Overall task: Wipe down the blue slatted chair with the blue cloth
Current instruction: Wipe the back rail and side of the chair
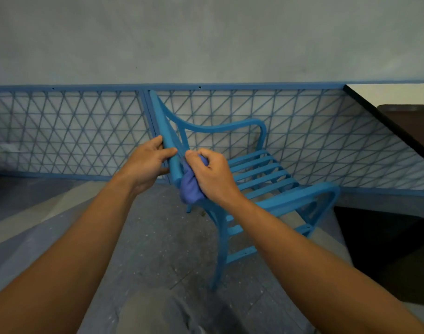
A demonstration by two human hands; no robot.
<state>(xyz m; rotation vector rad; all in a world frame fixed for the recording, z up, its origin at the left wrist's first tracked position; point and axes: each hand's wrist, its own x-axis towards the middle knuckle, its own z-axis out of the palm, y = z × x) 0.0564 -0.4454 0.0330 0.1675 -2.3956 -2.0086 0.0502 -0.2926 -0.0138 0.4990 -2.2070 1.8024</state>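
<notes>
Forearms, two, reach in from the near edge. Left hand (147, 162) has fingers wrapped around the top rail of the one blue slatted chair (261, 174). Right hand (212, 175) has fingers closed on one bunched blue cloth (190, 190), pressed against the backrest just below the rail, beside the left hand. Chair stands on the grey floor (158, 249), seat pointing right. Behind it, blue lattice fence (61, 131) in two panels, then a plain wall (206, 39). Dark tabletop (403, 126) at far right.
</notes>
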